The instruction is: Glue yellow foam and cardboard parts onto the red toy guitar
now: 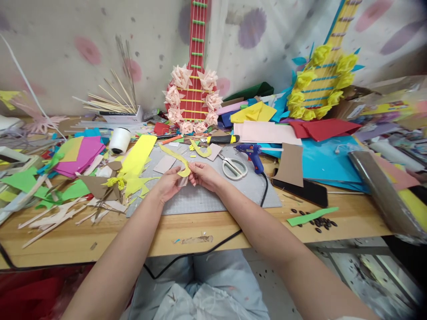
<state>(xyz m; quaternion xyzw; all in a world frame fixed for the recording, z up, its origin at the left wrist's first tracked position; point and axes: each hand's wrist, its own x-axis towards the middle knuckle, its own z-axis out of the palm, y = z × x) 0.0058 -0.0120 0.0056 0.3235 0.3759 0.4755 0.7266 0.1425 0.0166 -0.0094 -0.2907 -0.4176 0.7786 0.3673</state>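
Observation:
My left hand (168,185) and my right hand (204,176) are close together over the grey cutting mat (200,205). Both pinch the lower, hooked end of a curved yellow strip (178,156), which looks like felt or thick paper. Its long tail stretches away to the upper left. A second curved yellow piece (200,151) lies just beyond my fingers. Flat grey-beige cardboard pieces (164,164) rest on the mat beside them. To the right of my right hand are white-handled scissors (234,168) and a blue glue gun (251,155).
A red paper guitar with pink flowers (196,95) and a yellow-flowered one (318,84) stand at the back. Coloured scraps (60,191) cover the left side. Blue sheets (330,160), a black phone (302,192) and small dark beads (320,222) lie right. A black cord (213,246) crosses the front edge.

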